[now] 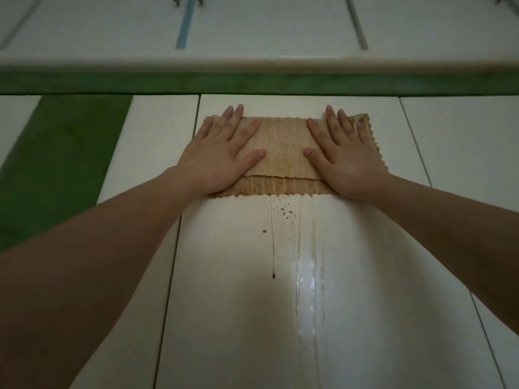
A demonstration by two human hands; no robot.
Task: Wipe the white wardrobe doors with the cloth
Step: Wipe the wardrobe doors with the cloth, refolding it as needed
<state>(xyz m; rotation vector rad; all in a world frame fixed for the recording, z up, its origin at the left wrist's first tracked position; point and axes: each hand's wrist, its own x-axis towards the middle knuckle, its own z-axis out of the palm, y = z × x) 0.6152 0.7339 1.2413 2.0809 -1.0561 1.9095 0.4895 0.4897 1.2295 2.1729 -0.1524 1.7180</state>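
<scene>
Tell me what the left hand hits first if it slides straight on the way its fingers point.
The left hand, flat on the cloth, points up the white door. It would likely meet the green strip above the door's top edge first.

ribbed tan cloth (280,153), glossy wet white door (252,318)

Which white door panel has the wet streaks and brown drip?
The middle door panel, under the cloth and both hands; neighbouring panels look dry and unmarked.
</scene>
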